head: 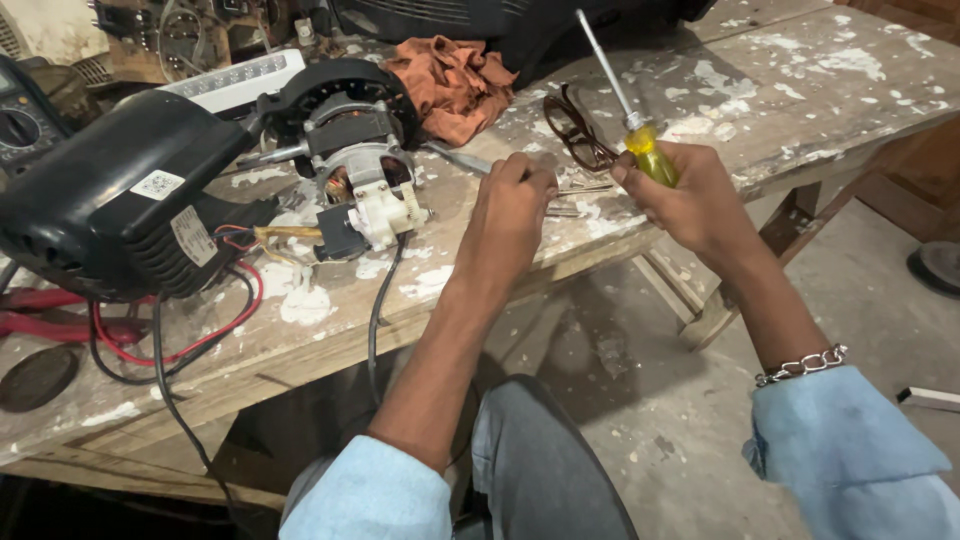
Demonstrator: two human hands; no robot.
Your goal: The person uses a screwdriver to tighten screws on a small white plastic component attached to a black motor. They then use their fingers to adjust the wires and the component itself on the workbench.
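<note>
Right hand (pixel 690 200) grips the screwdriver (pixel 640 130) upright, beside the left hand (pixel 510 215).

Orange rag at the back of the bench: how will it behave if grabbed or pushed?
The orange rag lies crumpled in soft folds, so it is probably floppy and light. Pushed, it would likely bunch up rather than slide whole over the rough, paint-spattered bench. It seems unlikely to roll or break.

My pale blue sleeves (pixel 850 440) are pushed up, a silver chain bracelet (pixel 801 366) circles my right wrist, and I wear grey trousers (pixel 540 470).
</note>
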